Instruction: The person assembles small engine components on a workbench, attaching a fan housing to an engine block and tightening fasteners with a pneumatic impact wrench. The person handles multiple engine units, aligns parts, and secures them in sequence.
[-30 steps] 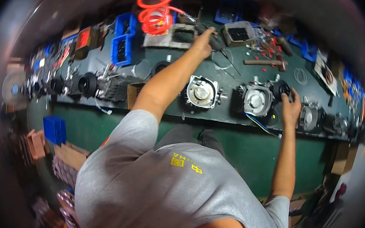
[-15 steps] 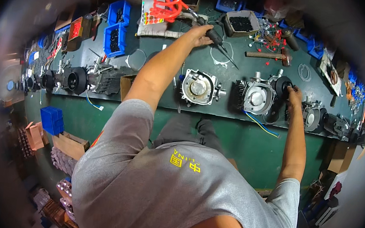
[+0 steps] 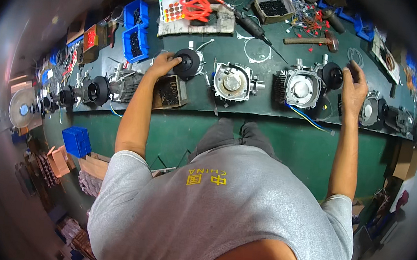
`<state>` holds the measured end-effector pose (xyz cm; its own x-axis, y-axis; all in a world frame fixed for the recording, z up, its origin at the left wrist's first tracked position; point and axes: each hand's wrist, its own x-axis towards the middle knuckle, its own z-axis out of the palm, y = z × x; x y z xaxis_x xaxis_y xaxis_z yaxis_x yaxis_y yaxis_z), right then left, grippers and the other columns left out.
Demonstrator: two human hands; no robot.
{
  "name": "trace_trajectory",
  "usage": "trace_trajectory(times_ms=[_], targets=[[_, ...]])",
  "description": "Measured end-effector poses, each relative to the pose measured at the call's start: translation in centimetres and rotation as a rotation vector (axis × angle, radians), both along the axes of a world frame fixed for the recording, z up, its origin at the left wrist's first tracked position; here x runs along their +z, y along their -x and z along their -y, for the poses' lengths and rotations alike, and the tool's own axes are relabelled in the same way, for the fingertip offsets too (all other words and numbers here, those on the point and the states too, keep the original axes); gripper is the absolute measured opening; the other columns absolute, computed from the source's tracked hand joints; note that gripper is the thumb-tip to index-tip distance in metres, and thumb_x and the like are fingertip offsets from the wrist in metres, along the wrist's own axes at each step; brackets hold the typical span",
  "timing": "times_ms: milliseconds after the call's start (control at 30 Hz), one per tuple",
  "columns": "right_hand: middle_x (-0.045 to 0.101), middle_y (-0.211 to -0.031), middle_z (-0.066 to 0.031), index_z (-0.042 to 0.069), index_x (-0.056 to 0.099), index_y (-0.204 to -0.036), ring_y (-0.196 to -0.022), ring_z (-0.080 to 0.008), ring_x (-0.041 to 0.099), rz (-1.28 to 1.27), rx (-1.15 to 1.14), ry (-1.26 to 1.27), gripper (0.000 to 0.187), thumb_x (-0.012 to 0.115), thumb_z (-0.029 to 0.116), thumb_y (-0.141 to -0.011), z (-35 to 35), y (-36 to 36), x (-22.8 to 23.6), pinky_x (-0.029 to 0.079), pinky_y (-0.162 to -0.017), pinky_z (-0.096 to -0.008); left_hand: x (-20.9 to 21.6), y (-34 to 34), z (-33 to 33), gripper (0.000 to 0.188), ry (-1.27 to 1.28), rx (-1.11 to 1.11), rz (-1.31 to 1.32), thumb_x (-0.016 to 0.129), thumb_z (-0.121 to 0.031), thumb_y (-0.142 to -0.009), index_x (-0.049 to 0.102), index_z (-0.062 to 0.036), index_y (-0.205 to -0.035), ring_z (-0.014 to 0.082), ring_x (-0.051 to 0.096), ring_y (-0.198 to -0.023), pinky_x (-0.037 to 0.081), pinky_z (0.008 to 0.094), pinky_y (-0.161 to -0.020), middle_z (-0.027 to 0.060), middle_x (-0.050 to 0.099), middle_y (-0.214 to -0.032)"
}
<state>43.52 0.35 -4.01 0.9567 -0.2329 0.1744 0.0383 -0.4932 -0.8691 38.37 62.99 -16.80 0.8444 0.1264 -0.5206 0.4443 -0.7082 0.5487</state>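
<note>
My left hand (image 3: 165,65) closes on the rim of a black round wheel (image 3: 187,63), its thumb on the wheel's face. That wheel is against a silver metal housing; the fingertips are partly hidden. On the right, my right hand (image 3: 355,88) is beside another black round wheel (image 3: 332,75), fingers apart and nothing held. This second wheel sits at the side of a silver engine-like casting (image 3: 302,87) with blue and yellow wires. An open silver casting (image 3: 232,82) stands between the hands. The black power screwdriver (image 3: 250,25), joined to a red coiled hose (image 3: 196,8), lies beyond it.
A small box of dark parts (image 3: 170,93) sits at the bench edge below my left hand. Farther back are blue bins (image 3: 136,42), a carton of black pieces (image 3: 273,9), a hammer (image 3: 312,41) and thin gaskets (image 3: 257,50). More castings line both sides.
My left hand has let go of the screwdriver, which now lies on the bench, and has moved left and nearer to a black wheel. My right hand has come off the other wheel.
</note>
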Motion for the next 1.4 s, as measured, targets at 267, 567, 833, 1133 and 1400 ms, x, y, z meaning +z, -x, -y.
trace_trajectory(times_ms=[267,567,833,1133,1400], targets=[[0.068,-0.126,-0.0171,0.001,0.061,-0.135,-0.107,-0.0205,0.068,-0.2,0.219,-0.254,0.048,0.073,0.009,-0.09,-17.0,12.6,0.7,0.055,-0.091,-0.0328,-0.9,1.1,3.0,0.05,0.318,0.273,0.041,0.072,-0.036,-0.096,0.068,0.0063,-0.122,0.0179,0.068,-0.081,0.053,0.0324,-0.07,0.0123,0.074,-0.099],[0.055,-0.14,-0.0278,-0.006,0.046,-0.144,-0.131,-0.0443,0.051,-0.006,0.177,0.122,0.065,0.069,0.011,-0.085,-22.7,13.4,-8.3,0.04,-0.113,-0.0468,6.0,1.6,2.7,0.035,0.398,0.178,0.38,0.067,-0.032,-0.099,0.071,0.0022,-0.106,0.0121,0.062,-0.075,0.049,0.0305,-0.064,0.0039,0.069,-0.088],[0.063,-0.131,-0.0237,0.001,0.052,-0.142,-0.123,-0.0404,0.061,0.071,0.504,0.083,0.06,0.062,-0.003,-0.084,-21.3,7.5,-8.8,0.048,-0.106,-0.0437,12.7,3.0,0.7,0.039,0.552,0.172,0.327,0.063,-0.028,-0.103,0.068,0.0052,-0.122,0.012,0.065,-0.097,0.05,0.028,-0.09,0.0059,0.072,-0.106],[0.059,-0.145,-0.0195,0.004,0.051,-0.149,-0.135,-0.0311,0.056,-0.042,0.43,-0.119,0.062,0.063,0.003,-0.088,-22.2,5.4,-7.6,0.046,-0.11,-0.0372,17.4,5.0,3.0,0.04,0.597,0.127,0.31,0.062,-0.028,-0.104,0.066,0.0049,-0.127,0.0124,0.066,-0.099,0.051,0.028,-0.09,0.0062,0.072,-0.111],[0.07,-0.104,-0.0158,0.002,0.07,-0.108,-0.094,-0.0328,0.068,0.187,0.135,-0.103,0.023,0.071,0.008,-0.086,-24.8,15.8,-5.3,0.054,-0.083,-0.0427,19.8,6.6,5.5,0.039,0.633,0.074,0.299,0.064,-0.026,-0.104,0.066,0.0058,-0.126,0.0118,0.066,-0.098,0.051,0.0275,-0.09,0.006,0.073,-0.11]])
